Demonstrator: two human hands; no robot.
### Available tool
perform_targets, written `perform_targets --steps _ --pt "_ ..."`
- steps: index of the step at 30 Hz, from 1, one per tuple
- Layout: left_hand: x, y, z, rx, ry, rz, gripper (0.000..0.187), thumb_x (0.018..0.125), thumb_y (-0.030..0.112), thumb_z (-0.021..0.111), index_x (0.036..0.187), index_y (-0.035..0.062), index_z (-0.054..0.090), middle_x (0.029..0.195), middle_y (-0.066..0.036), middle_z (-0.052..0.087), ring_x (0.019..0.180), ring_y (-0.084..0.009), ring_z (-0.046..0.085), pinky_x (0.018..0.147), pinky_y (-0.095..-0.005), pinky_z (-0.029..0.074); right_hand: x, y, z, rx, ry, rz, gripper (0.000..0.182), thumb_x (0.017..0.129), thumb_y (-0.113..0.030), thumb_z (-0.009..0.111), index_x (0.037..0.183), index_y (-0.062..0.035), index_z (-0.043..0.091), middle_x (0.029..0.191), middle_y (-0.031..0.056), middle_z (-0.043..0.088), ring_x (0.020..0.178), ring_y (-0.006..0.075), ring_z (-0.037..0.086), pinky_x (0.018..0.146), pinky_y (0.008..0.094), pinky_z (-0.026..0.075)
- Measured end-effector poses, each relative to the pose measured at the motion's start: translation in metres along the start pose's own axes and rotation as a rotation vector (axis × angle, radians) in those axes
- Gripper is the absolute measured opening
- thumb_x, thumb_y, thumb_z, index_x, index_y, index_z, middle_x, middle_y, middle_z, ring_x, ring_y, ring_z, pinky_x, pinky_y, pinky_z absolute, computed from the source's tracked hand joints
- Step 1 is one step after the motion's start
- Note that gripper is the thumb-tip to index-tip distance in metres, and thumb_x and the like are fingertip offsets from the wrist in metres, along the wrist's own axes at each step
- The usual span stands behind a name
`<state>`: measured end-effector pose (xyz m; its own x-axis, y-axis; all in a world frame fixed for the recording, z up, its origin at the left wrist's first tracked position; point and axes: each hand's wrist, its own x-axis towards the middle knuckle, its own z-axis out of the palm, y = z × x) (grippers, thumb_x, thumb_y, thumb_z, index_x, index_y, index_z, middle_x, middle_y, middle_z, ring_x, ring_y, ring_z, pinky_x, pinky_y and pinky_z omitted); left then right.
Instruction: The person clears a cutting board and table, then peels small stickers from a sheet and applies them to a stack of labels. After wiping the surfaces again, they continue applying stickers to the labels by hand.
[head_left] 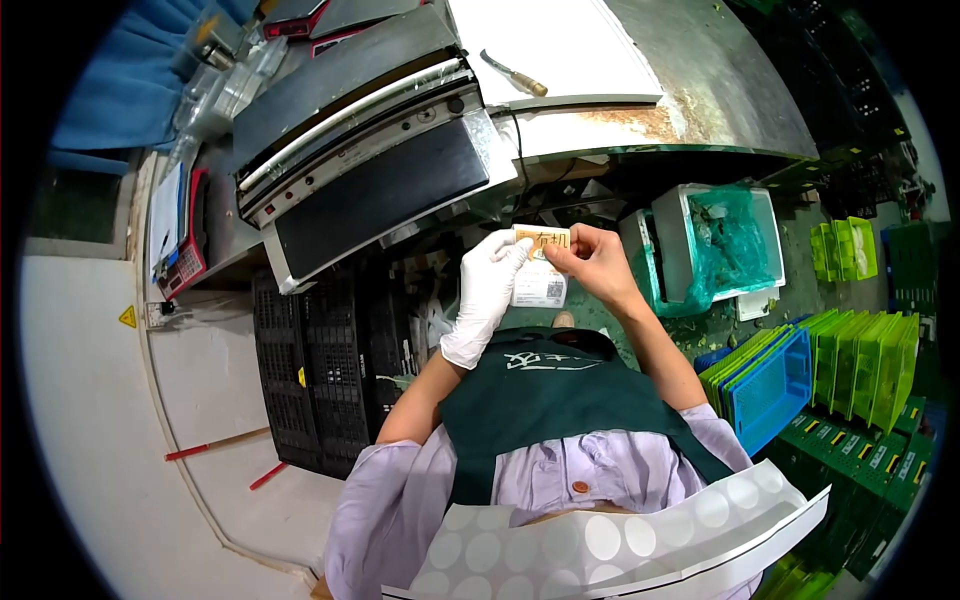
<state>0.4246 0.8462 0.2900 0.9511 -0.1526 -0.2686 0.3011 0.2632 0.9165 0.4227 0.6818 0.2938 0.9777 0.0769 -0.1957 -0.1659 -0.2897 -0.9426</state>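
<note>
A small printed label, tan at the top with large dark characters and white below with a square code, is held up in front of my dark green apron. My left hand, in a white glove, pinches the label's left side near the top. Bare, my right hand grips its upper right corner between thumb and fingers. Close to my chest, a backing sheet of round pale stickers spreads across the bottom of the view; neither hand touches it.
A wrapping machine with a black plate stands ahead left. A curved knife lies on a white board. Right are a white foam box with green plastic and blue and green crates. Black crates stand left.
</note>
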Motion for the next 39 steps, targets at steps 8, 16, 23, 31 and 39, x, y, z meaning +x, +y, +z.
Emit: perform_targets --steps 8,16,23,31,39 --pt "-0.009 0.001 -0.011 0.330 -0.365 0.286 0.025 0.073 -0.005 0.063 0.096 0.0036 0.066 0.095 -0.005 0.062 0.089 -0.0139 0.058 0.080 -0.0243 0.045 0.002 -0.005 -0.025 0.150 0.088 -0.029 0.031 0.089 -0.029 0.051 0.087 0.0007 0.060 0.068 0.0039 0.060 0.057 0.0093 0.055 0.051 0.0231 0.044" --pt "-0.011 0.079 -0.074 -0.194 0.100 0.543 0.008 0.078 0.000 0.061 0.085 0.0015 0.061 0.088 -0.007 0.063 0.078 -0.0172 0.061 0.077 -0.0314 0.050 -0.127 -0.129 -0.116 0.712 -0.193 -1.041 0.043 0.074 -0.039 0.067 0.107 -0.0135 0.057 0.100 0.0021 0.065 0.082 0.0181 0.063 0.077 0.0398 0.045" --pt "-0.031 0.102 -0.061 -0.150 0.211 0.642 0.016 0.079 -0.005 0.058 0.094 -0.0016 0.062 0.094 -0.010 0.062 0.087 -0.0175 0.059 0.079 -0.0296 0.048 -0.130 -0.130 -0.115 0.352 -0.069 -1.239 0.011 0.083 -0.014 0.056 0.089 -0.0061 0.061 0.072 0.0024 0.066 0.068 0.0176 0.064 0.056 0.0232 0.047" --pt "-0.036 0.087 -0.041 -0.253 -0.242 0.120 0.053 0.082 0.026 0.058 0.118 -0.0093 0.044 0.120 -0.018 0.048 0.112 -0.0255 0.048 0.097 -0.0381 0.036 -0.051 -0.061 -0.077 -0.035 0.480 -0.334 0.012 0.076 -0.004 0.065 0.087 0.0021 0.063 0.075 0.0047 0.064 0.068 0.0076 0.058 0.062 0.0194 0.046" --pt "-0.035 0.055 -0.028 0.098 -0.009 0.092 0.035 0.070 0.000 0.068 0.103 -0.0066 0.058 0.099 -0.010 0.061 0.088 -0.0140 0.058 0.080 -0.0264 0.045 -0.032 -0.043 -0.069 -0.091 0.512 -0.352 0.009 0.080 -0.008 0.062 0.079 0.0013 0.061 0.064 0.0049 0.061 0.058 0.0074 0.056 0.054 0.0209 0.045"
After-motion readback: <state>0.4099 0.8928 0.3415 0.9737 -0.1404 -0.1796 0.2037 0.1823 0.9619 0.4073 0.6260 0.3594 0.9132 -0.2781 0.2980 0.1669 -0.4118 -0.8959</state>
